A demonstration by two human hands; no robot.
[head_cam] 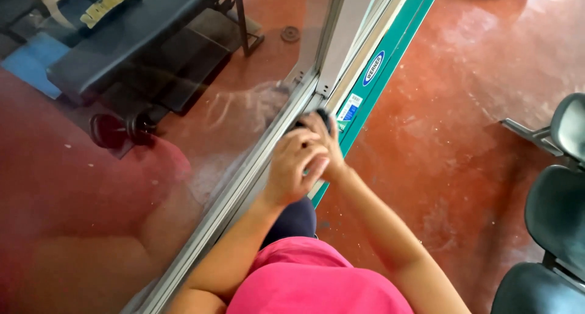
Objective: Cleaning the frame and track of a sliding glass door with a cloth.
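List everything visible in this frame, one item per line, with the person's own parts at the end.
glass pane: one, clear with reflections, fills the left side
metal frame: one, grey, runs diagonally along the pane's edge
ladder rail: one, teal with labels, beside the frame
small dark object: one, black, at the frame under both hands; kind unclear
bench: one, dark, behind the glass, top left
floor: reddish brown, scuffed, right side
chairs: at least two, black, right edge
pink shirt: one, bottom centre
left hand: on the dark object
right hand: on the dark object, partly behind the left hand

Bright daylight, hazy reflections on the glass pane [152,137], slight blur
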